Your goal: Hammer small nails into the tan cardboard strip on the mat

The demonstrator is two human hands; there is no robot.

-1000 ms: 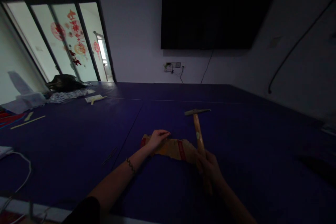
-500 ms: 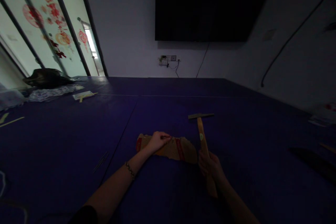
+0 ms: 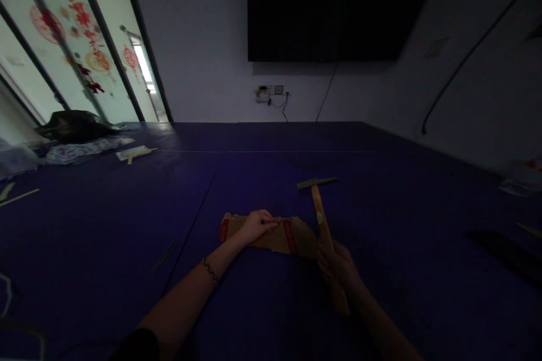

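Wooden-handled hammer gripped in right hand, left hand pinched over ragged cardboard, pinched item unclear

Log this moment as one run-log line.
left hand: over cardboard strip, grip contents unclear | right hand: holding wooden-handled hammer | cardboard strip: lying on purple surface

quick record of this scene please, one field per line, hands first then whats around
left hand: on the cardboard, fingertips together; anything between them is too small to tell
right hand: closed around the handle of the hammer
hammer head: pointing away from the person
cardboard: torn-edged strip with red bands, on the table
left side: thin rods
wall: black screen above sockets
light: dim
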